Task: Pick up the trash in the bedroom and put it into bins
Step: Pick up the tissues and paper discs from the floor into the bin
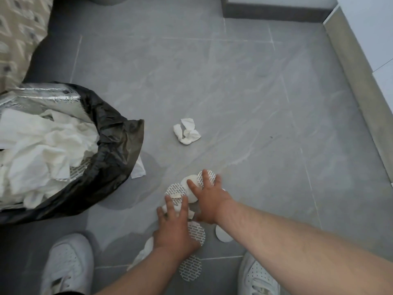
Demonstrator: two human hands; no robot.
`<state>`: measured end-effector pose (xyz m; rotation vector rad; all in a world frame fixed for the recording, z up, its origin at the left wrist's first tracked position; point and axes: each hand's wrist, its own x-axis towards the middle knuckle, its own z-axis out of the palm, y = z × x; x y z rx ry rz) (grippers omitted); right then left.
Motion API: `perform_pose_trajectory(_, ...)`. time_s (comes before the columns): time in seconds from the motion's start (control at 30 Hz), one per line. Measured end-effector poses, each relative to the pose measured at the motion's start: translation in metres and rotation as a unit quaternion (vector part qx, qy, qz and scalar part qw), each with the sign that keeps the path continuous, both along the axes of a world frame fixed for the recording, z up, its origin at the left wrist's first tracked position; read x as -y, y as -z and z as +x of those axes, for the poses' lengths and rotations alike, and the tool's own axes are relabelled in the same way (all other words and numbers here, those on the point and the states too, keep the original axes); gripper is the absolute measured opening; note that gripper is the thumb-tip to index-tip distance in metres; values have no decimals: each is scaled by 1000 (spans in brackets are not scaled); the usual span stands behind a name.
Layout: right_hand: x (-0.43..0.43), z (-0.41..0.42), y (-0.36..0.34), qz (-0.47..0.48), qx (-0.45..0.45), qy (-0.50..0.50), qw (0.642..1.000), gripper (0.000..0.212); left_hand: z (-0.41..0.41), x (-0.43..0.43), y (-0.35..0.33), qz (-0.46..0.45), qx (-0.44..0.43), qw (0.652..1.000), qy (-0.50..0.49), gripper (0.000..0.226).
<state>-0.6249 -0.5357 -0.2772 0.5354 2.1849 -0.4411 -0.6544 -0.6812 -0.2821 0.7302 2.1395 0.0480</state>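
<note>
Foil discs (190, 271) on marbled tile (234, 81)

Bin bag (114, 145) cropped left; discs (197, 233) partly covered

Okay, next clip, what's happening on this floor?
A person leans over round seal discs scattered on the grey tile floor. Left hand and right hand rest spread on them, nothing lifted yet. The black bin bag, holding white tissues, sits open at the left; one crumpled tissue lies apart.
</note>
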Motion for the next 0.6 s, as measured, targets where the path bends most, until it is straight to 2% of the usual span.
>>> perform_pose_trajectory(0.1,6,5,-3,10,1,-22,1000,84,1,-4,2,-34,-30,998,41,111)
perform_pose_trajectory(0.27,5,17,-2,21,-58,-47,997,74,-1,-4,-2,-20,-88,991,96,75)
perform_pose_trajectory(0.43,3,27,-1,29,-140,-43,989,36,-13,1,0,27,-100,990,98,42)
perform_pose_trajectory(0.5,0,31,0,31,-157,-43,986,39,-17,3,2,44,-89,991,87,34)
perform_pose_trajectory(0.6,-10,36,2,30,-184,-20,982,54,-24,5,4,74,-69,993,52,36)
